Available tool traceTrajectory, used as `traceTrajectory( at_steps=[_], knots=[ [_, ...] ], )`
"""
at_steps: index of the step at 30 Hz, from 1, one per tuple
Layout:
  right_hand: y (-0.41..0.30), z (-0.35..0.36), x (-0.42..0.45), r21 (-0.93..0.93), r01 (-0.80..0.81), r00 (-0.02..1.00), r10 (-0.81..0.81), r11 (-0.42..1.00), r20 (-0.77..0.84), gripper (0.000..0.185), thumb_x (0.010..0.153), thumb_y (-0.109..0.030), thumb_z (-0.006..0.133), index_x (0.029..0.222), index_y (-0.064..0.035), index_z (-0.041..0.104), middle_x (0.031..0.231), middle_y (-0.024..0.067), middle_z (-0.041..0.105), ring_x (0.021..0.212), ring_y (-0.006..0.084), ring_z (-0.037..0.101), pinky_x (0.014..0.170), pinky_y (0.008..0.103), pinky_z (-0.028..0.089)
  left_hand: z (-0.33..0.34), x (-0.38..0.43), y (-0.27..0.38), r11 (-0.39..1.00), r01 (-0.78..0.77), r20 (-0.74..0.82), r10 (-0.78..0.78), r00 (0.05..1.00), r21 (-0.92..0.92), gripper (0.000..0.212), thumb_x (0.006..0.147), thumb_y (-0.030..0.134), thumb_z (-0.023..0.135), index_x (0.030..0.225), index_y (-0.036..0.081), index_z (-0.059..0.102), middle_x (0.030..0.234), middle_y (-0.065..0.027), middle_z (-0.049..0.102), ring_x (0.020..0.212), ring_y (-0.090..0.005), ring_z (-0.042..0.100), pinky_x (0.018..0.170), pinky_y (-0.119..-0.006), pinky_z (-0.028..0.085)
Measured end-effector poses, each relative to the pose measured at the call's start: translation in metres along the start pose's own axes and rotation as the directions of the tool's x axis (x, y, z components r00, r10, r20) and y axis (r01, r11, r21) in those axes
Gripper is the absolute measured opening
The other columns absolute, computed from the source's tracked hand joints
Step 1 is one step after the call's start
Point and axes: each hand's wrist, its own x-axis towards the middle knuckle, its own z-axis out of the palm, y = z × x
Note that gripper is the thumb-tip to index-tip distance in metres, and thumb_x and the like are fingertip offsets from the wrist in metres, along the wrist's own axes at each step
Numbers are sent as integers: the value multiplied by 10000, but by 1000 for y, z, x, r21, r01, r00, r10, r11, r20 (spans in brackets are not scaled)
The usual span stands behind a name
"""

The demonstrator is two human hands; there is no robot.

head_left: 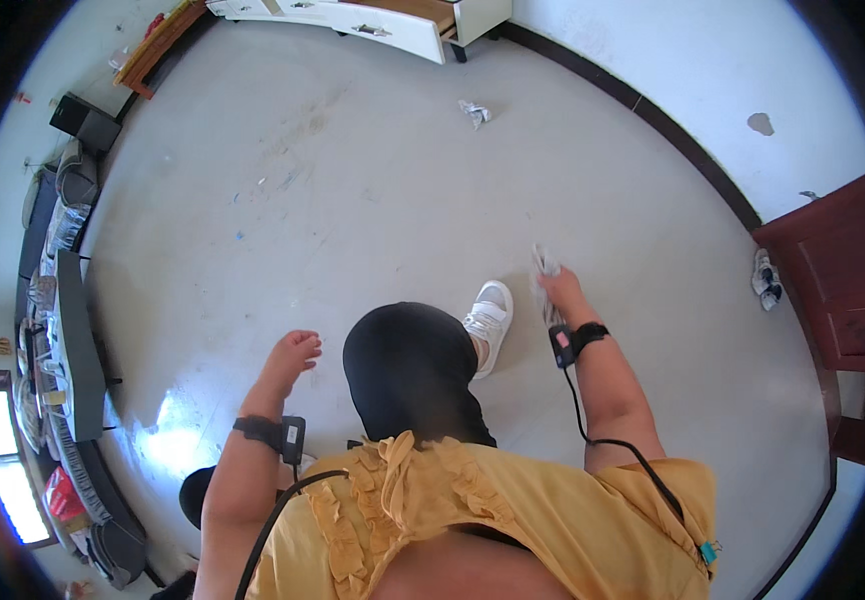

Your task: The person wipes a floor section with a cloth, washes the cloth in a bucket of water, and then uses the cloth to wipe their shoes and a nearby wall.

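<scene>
My right hand [564, 289] grips a flat bundle of whitish-grey crumpled material [543, 262], either cloth or paper; some blur hides which. It hangs above the grey floor [402, 202], to the right of my white shoe [491, 319]. My left hand [297, 356] is in the air left of my black-clad knee [410, 367], fingers loosely bent and apart, with nothing in it. Each wrist wears a black strap with a cabled device. Farther ahead on the floor lies a crumpled whitish scrap [475, 114].
A white cabinet [395, 30] with a drawer pulled out stands ahead. Along the left are a grey table [80, 352], a dark sofa [114, 555] and a black box [86, 122]. Shoes [766, 279] sit by a red-brown door [826, 270] at right. Small bits [239, 235] dot the floor.
</scene>
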Motion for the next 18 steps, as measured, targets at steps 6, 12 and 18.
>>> traceTrajectory(
  at_steps=[6,12,18],
  knots=[
    [-223,-24,-79,638,-26,901,-259,770,349,289,868,-229,638,1086,-41,611,890,29,642,737,123,615,628,261,490,30,-69,86,940,-320,46,317,947,120,366,931,244,525,1227,27,526,1146,-86,609,1042,-173,593,868,-317,484],
    [-327,2,-131,335,599,663,-685,727,301,434,879,-368,624,1162,-39,604,987,63,659,842,140,614,721,291,480,96,-151,178,748,-591,152,650,745,-303,598,961,378,512,1418,41,326,1340,-140,469,1207,-241,491,984,-373,427],
    [-390,66,-205,700,308,315,-764,644,564,624,976,-511,394,1401,-54,398,1220,95,554,1057,176,530,954,317,385,67,-146,216,587,-571,13,704,710,-574,407,937,407,559,1190,89,584,1022,-52,646,879,-177,614,779,-313,501]
  ],
)
